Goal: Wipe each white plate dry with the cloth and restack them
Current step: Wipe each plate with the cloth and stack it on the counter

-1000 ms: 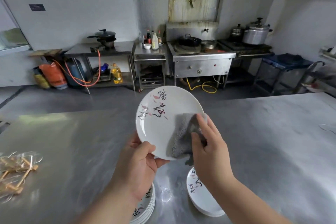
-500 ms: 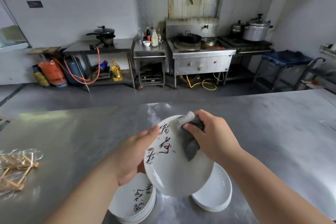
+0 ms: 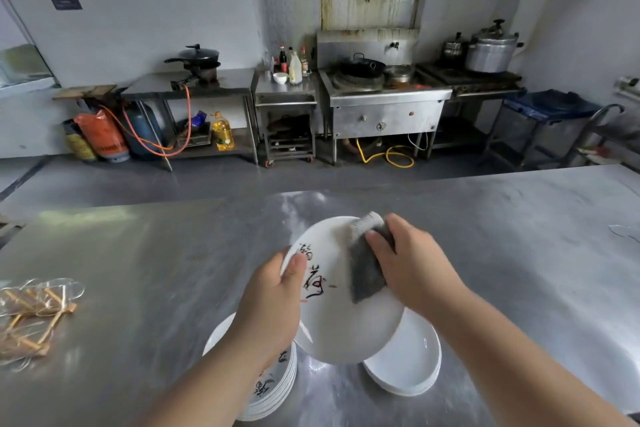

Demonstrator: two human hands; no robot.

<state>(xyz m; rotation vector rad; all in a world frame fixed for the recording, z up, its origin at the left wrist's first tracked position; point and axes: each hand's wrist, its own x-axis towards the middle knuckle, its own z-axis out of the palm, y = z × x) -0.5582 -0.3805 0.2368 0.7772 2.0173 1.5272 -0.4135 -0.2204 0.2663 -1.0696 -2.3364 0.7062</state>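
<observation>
The white plate (image 3: 341, 319) is held tilted above the near centre of the table (image 3: 138, 270). The left hand (image 3: 273, 305) grips its left rim, thumb on the face. The right hand (image 3: 412, 263) holds the grey cloth (image 3: 365, 274) against the plate's upper right area. Beneath, a left stack (image 3: 277, 381) and a right stack (image 3: 408, 364) of plates rest on the table.

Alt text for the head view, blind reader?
A person's left hand holds a white plate tilted above a steel table while the right hand presses a grey cloth on it. Below sit a tall plate stack and a low plate stack.
</observation>
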